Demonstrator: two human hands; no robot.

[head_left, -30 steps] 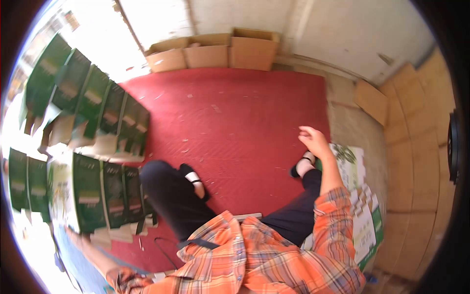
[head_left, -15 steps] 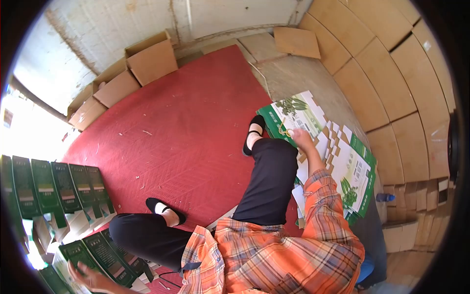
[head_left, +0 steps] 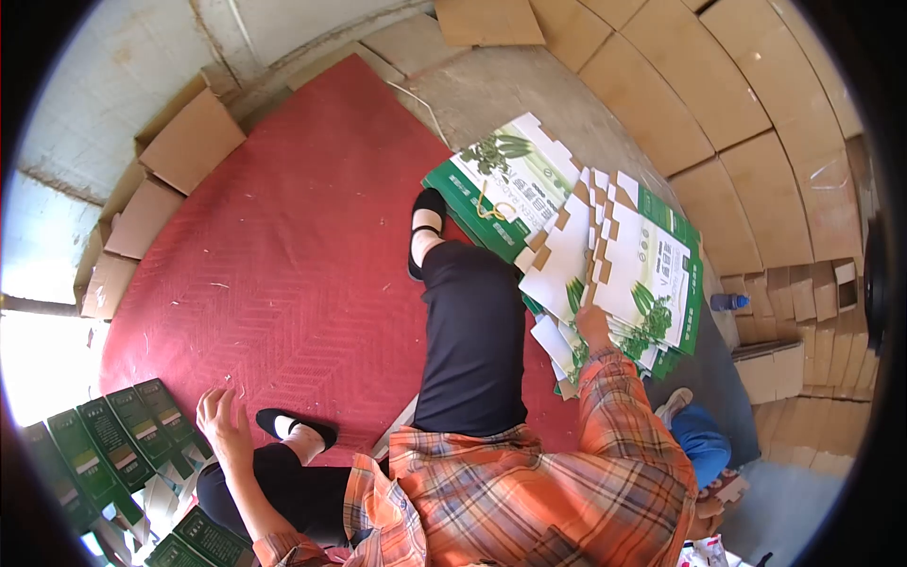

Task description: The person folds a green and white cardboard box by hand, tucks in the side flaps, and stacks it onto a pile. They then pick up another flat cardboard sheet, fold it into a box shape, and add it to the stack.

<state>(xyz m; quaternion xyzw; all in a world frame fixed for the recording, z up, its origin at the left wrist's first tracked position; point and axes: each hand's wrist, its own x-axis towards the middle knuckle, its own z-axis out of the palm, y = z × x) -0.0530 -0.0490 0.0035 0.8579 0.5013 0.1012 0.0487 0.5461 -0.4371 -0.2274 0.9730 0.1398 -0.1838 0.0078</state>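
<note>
My right hand (head_left: 593,326) is at the near edge of a spread of flat white-and-green printed cartons (head_left: 652,274), its fingers drawn together on one carton's edge. The fingertips are partly hidden against the printing. A yellow cord (head_left: 491,203) lies on another flat carton (head_left: 524,170), printed with a green radish picture, beyond my right knee. On the other side, my left hand (head_left: 224,420) is raised with fingers apart, holding nothing. Nearest to it stand dark green boxes (head_left: 113,439) in a row at the lower left.
Red matting (head_left: 283,255) covers the floor. Open brown cartons (head_left: 194,142) line the left wall, and stacked brown cartons (head_left: 737,85) form a wall on the right. A bottle (head_left: 729,301) is at the right. Another person's blue-clothed leg (head_left: 701,439) shows close behind my right side.
My right hand has left the yellow cord and moved back to the stacked cartons' edge. My left hand has lifted away from the green boxes. The view has turned rightward.
</note>
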